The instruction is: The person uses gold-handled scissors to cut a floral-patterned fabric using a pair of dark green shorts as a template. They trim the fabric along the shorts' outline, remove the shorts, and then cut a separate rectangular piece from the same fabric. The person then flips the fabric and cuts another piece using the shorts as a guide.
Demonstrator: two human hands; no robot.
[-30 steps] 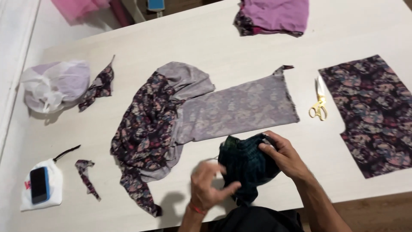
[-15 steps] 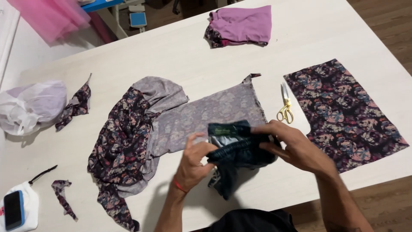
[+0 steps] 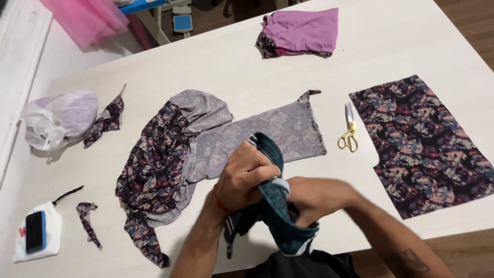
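Observation:
Both my hands grip a dark teal garment (image 3: 278, 206) with a pale trim, held up above the near table edge. My left hand (image 3: 247, 175) clutches its upper part, fingers closed over the cloth. My right hand (image 3: 309, 198) is tucked into the fabric from the right and partly hidden by it. Just beyond lies a floral fabric piece (image 3: 206, 139), dark patterned side on the left, pale grey reverse on the right.
Yellow-handled scissors (image 3: 350, 131) lie right of the grey fabric. A cut floral panel (image 3: 422, 144) is at the right, a folded purple cloth (image 3: 303, 31) at the back, a plastic bag (image 3: 59, 118) at the left, and a phone on a white pouch (image 3: 36, 234) near the front left.
I have lifted the dark garment off the table toward me and turned it over in my hands. My head has moved closer, so everything looks larger.

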